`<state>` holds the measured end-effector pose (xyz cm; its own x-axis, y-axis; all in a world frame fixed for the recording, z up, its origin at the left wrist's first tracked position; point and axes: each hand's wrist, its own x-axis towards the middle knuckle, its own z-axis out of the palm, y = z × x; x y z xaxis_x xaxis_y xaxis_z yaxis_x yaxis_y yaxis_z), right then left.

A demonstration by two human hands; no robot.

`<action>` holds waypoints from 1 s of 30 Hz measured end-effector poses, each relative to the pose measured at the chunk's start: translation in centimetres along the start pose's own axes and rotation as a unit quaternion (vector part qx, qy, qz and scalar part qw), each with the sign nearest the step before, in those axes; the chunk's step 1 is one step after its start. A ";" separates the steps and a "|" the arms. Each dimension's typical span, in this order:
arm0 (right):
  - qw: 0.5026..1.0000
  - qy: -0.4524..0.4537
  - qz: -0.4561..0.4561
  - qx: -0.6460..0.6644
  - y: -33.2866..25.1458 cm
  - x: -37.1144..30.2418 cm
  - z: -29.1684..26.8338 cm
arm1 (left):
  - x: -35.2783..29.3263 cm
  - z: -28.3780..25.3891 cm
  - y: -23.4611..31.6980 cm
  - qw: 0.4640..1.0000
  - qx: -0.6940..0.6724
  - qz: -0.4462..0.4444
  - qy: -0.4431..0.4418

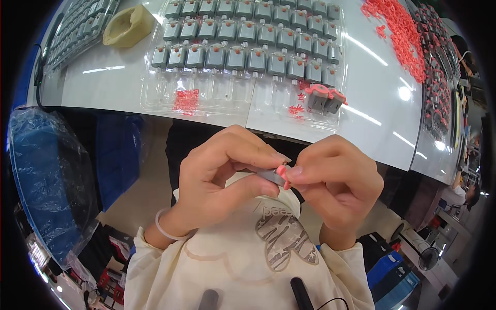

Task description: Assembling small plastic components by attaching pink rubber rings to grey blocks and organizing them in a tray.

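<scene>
In front of my chest, my left hand (pixel 219 173) is closed, with a small grey motor (pixel 269 176) pinched between thumb and fingers. My right hand (pixel 341 181) grips a small pink plastic piece (pixel 283 173) and presses it against the motor's end. The fingertips partly cover where the two meet. Beyond my hands, a clear plastic tray (pixel 217 106) on the white table holds rows of similar grey motors (pixel 235 58). At its near right corner stand motors with pink pieces on top (pixel 319 98).
A heap of loose pink pieces (pixel 400 39) lies at the far right, beside motors with pink parts (pixel 436 98). Far left are another motor tray (pixel 85 33) and a hollow yellowish block (pixel 128 27). A plastic-wrapped blue chair back (pixel 49 175) stands left, below the table edge.
</scene>
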<state>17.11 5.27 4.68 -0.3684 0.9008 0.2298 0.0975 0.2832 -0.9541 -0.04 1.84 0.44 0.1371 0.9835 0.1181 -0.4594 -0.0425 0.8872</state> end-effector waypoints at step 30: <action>0.998 -0.044 0.046 -0.002 2.2 -2.1 -1.3 | 0.1 0.4 0.3 0.988 0.016 -0.132 -0.083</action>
<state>19.33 4.46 2.40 -0.4375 0.8907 0.1234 0.1374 0.2018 -0.9697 0.18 1.90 0.93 0.3912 0.9189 -0.0504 -0.3603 0.2033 0.9104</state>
